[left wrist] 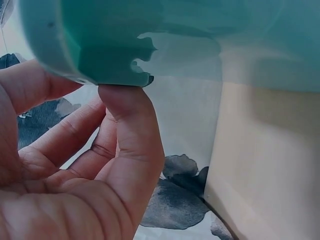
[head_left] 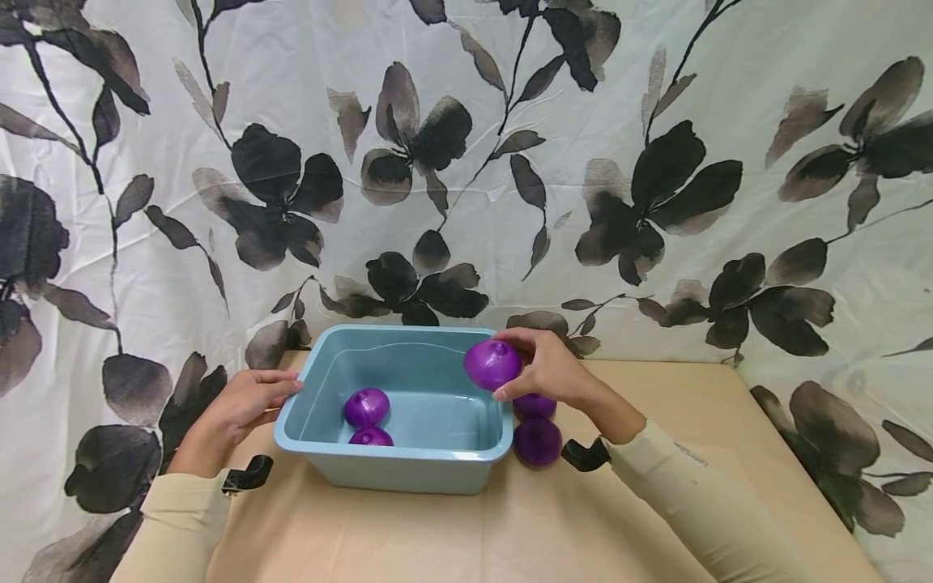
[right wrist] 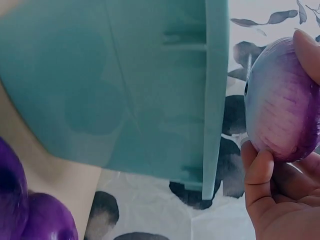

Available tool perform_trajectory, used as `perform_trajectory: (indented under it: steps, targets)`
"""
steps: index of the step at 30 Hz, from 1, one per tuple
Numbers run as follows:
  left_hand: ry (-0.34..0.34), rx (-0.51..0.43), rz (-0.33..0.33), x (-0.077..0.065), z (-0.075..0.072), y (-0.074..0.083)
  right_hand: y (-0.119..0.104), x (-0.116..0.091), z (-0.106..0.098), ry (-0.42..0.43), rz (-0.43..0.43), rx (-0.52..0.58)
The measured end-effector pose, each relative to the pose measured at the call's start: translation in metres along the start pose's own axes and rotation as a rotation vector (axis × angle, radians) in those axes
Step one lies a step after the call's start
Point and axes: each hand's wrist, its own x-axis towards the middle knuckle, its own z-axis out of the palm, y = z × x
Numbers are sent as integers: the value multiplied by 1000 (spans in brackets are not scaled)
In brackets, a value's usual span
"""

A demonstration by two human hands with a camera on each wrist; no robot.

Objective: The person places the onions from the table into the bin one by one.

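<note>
A light blue plastic tub [head_left: 397, 478] stands on the table. My left hand [head_left: 240, 407] pinches its left rim; in the left wrist view the thumb [left wrist: 132, 120] presses against the rim. My right hand [head_left: 548, 368] holds a shiny purple onion [head_left: 490, 364] above the tub's right rim, with the fingers and thumb around its sides. In the right wrist view the held onion [right wrist: 280, 105] shows paler streaks. Inside the tub, toward the left, lie two purple onions, one behind [head_left: 367, 406] and one in front [head_left: 372, 437], the latter partly hidden by the front rim.
Two more purple onions sit on the table just right of the tub, a nearer onion [head_left: 538, 443] and a farther onion [head_left: 537, 405] partly covered by my right hand. The tan table [head_left: 641, 518] ends at a floral cloth [head_left: 466, 162] behind and at the sides.
</note>
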Motion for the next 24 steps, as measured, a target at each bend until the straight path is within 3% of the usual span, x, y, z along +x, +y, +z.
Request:
perform_trajectory:
  steps: [24]
  targets:
    - [11, 5, 3, -1, 3, 0, -35, 40, 36, -114, -51, -129]
